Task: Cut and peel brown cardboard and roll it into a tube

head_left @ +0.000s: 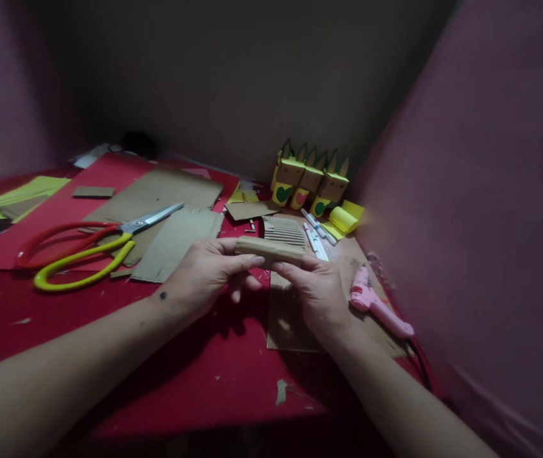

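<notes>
A narrow cardboard strip is held level above the table between my two hands. My left hand pinches its left end, thumb along the near face and the other fingers behind or curled below. At the right end, my right hand grips with its thumb pressed on the near side. Just beyond the strip lies a piece of corrugated cardboard with its ridges showing. Under my right hand rests a flat cardboard sheet. Scissors with one red and one yellow handle lie left of my left hand.
A pink glue gun with a black cord lies at the right. Several white markers and a yellow paper roll are behind it. Decorated cardboard figures stand at the back. Red paper and cardboard sheets cover the left.
</notes>
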The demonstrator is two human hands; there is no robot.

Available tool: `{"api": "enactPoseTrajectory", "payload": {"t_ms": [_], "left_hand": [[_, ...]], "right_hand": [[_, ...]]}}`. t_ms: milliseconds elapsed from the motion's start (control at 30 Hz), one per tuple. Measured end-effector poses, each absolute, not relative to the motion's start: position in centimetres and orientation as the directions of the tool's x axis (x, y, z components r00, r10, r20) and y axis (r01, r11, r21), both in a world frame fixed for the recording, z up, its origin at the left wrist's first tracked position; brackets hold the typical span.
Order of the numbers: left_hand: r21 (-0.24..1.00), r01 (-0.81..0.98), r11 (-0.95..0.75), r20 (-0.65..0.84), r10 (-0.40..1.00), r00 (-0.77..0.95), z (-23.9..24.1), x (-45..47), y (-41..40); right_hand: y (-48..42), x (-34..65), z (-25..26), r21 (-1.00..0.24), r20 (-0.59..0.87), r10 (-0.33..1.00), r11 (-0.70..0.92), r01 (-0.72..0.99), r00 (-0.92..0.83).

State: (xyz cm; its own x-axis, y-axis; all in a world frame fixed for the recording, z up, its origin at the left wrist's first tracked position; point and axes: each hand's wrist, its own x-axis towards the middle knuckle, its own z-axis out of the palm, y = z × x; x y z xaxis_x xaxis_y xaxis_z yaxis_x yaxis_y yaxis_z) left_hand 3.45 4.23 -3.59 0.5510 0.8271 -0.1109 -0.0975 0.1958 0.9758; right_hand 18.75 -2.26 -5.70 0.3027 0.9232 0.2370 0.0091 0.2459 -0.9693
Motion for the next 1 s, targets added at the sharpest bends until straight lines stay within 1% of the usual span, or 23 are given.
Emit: {"api": "enactPoseTrajectory", "payload": {"t_ms": [67, 100, 300, 533, 700, 900, 1000], "left_hand": [[0.974, -0.118, 0.193, -0.101, 0.84, 0.533, -3.6, 3.5, 4.16], [0.974, -0.127, 0.187, -0.093, 0.845, 0.526, -3.64, 3.52, 4.13], [0.973, -0.174, 0.151, -0.031, 0.833, 0.552, -4.27, 3.81, 3.85], [0.977, -0.13, 0.171, -0.072, 0.829, 0.555, -4.13, 4.03, 3.73], [0.971, -0.165, 0.173, -0.058, 0.84, 0.54, -3.81, 3.89, 4.2], [0.983, -0.137, 0.122, -0.026, 0.831, 0.556, -3.46, 3.62, 4.27], [0.981, -0.14, 0.134, -0.032, 0.825, 0.564, -3.59, 3.55, 4.55]], "right_hand": [[-2.12, 18.78, -5.73, -0.966, 0.255, 0.912, 0.251, 0.055, 0.321], [-2.04, 18.76, -5.72, -0.966, 0.255, 0.913, 0.251, 0.053, 0.317], [-1.86, 18.15, -5.56, -0.951, 0.201, 0.949, 0.249, -0.182, 0.244], [-1.93, 17.89, -5.94, -0.957, 0.078, 0.958, 0.149, -0.249, 0.275], [-1.67, 17.95, -6.15, -0.95, 0.113, 0.955, 0.185, -0.252, 0.275], [-1.56, 18.31, -6.05, -0.941, 0.136, 0.942, 0.22, -0.259, 0.306], [-1.46, 18.46, -5.8, -0.941, 0.151, 0.946, 0.227, -0.252, 0.288]]}}
